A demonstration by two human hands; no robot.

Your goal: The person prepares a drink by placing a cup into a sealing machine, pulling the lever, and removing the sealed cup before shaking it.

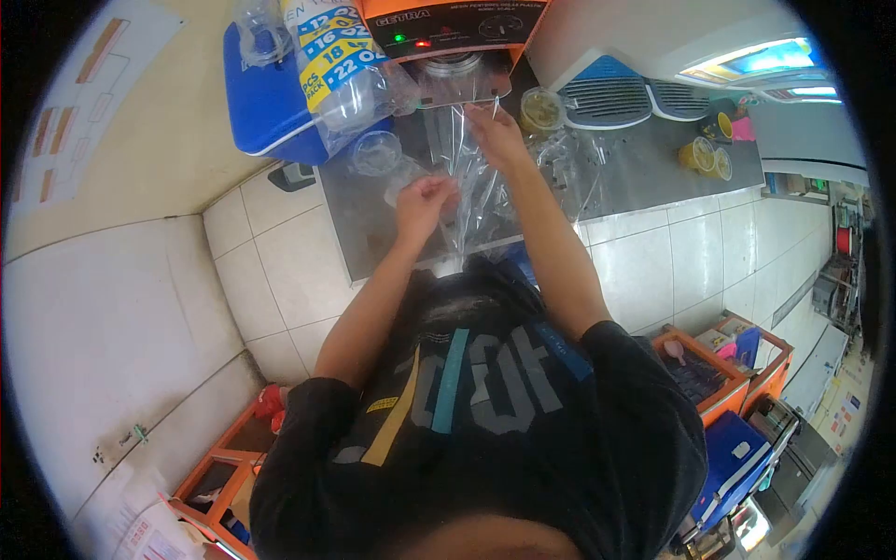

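Observation:
A sheet of clear plastic film (462, 201) hangs in creases below the orange cup sealer (457, 23) and spreads over the grey counter. High on the film, close to the sealer's front opening, my right hand (497, 136) is closed on its edge. Lower and to the left, my left hand (427, 203) has its fingers pinched together at the film's left side. Beside that hand stands a clear plastic cup (376, 152). Another filled cup with a clear wall (541, 110) is just right of my right hand.
A blue container (271, 107) and a pack of clear lids or cups (350, 84) stand left of the sealer. Blue-grey vented appliances (607, 93) and yellow-filled cups (698, 154) are on the right. The grey counter (644, 173) has a front edge above white floor tiles.

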